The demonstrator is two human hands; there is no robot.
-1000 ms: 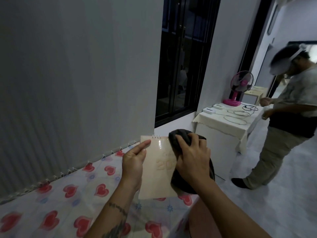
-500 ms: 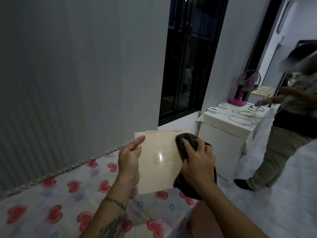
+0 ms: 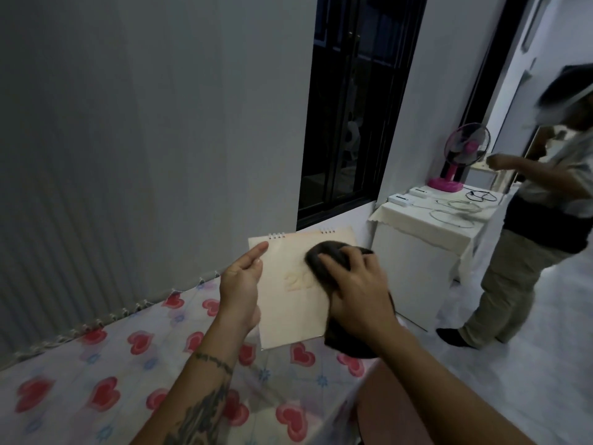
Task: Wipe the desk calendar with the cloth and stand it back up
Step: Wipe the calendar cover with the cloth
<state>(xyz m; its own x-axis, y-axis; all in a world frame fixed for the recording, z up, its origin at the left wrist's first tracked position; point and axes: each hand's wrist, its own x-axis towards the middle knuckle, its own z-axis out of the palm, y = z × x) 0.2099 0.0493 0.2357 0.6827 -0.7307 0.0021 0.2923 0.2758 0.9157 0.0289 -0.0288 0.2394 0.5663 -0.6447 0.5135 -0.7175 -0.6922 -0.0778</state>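
The cream desk calendar (image 3: 288, 303), spiral-bound along its top edge with pale digits on its face, is held up in the air above the table. My left hand (image 3: 242, 284) grips its left edge, thumb on the front. My right hand (image 3: 356, 290) presses a dark cloth (image 3: 324, 258) against the right half of the calendar's face; more of the cloth hangs below my wrist. The calendar's right part is hidden behind the cloth and hand.
Below lies a table with a heart-patterned cover (image 3: 112, 380) against a grey wall. To the right stands a white cabinet (image 3: 417, 271) with a pink fan (image 3: 459, 159), cables and small boxes. Another person (image 3: 529, 236) stands by it on the pale floor. A dark window (image 3: 353, 107) lies behind.
The calendar has turned to face me more squarely, showing more of its width. My right hand with the cloth has slid left and down across its face.
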